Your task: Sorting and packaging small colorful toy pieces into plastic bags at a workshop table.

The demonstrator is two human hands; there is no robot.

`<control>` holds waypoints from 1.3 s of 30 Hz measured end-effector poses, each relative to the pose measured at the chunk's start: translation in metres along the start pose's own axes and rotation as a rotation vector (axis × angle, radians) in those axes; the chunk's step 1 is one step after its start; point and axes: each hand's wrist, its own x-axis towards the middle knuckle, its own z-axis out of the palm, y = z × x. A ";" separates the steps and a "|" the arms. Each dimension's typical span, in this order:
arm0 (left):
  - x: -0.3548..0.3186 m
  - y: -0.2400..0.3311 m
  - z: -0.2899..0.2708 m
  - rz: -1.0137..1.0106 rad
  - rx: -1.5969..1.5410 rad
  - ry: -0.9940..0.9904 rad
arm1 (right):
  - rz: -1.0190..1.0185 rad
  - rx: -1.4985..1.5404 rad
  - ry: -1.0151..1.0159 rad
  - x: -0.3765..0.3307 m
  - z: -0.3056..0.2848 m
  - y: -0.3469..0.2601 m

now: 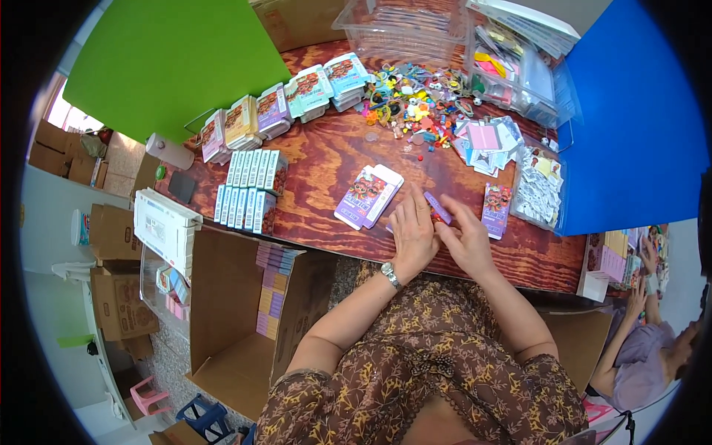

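A small purple printed carton (pixel 436 206) is between my two hands just above the table, partly covered by the fingers. My left hand (pixel 414 231), with a watch at the wrist, lies along its left side, fingers close together. From the right, my right hand (pixel 467 239) grips it between thumb and fingers. Left of my hands lie flattened purple cartons (pixel 362 196), overlapping one another. Another purple carton (pixel 496 205) rests to the right of my right hand.
A heap of small colourful trinkets (pixel 419 100), loose cards (pixel 489 144) and a clear bin of white packets (pixel 539 185) are farther off. Stacks of flat cartons (pixel 271 107) and rows of filled boxes (pixel 251 182) stand left. An open cardboard box (pixel 237 356) sits below the table edge.
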 end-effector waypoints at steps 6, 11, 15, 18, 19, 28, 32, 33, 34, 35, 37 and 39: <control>0.022 -0.025 -0.029 0.183 -0.123 0.014 | -0.192 -0.176 0.022 0.028 -0.050 0.050; 0.029 -0.093 -0.031 -0.035 0.389 0.047 | 0.064 -0.275 0.118 0.053 -0.120 0.088; 0.033 -0.109 -0.030 -0.187 0.290 -0.107 | -0.117 -0.663 0.159 0.058 -0.122 0.095; 0.033 -0.101 -0.037 -0.213 0.208 -0.105 | -0.160 -0.752 0.223 0.057 -0.110 0.078; 0.032 -0.099 -0.038 -0.195 0.207 -0.062 | -0.235 -0.739 0.210 0.057 -0.103 0.071; 0.030 -0.066 -0.051 -0.161 -0.061 0.154 | -0.512 -0.462 0.062 0.046 -0.012 0.007; 0.026 -0.037 -0.053 -0.083 -0.173 0.213 | -0.590 -0.404 0.073 0.045 0.011 -0.012; 0.023 -0.032 -0.051 -0.086 -0.217 0.215 | -0.596 -0.422 0.092 0.046 0.012 -0.013; 0.021 -0.029 -0.050 -0.088 -0.218 0.217 | -0.604 -0.439 0.109 0.047 0.013 -0.014; 0.019 -0.026 -0.048 -0.062 -0.220 0.237 | -0.606 -0.440 0.107 0.046 0.013 -0.015; 0.018 -0.021 -0.045 -0.023 -0.256 0.275 | -0.542 -0.369 0.114 0.044 0.013 -0.015; 0.017 -0.017 -0.044 0.015 -0.156 0.315 | -0.508 -0.365 0.114 0.043 0.014 -0.015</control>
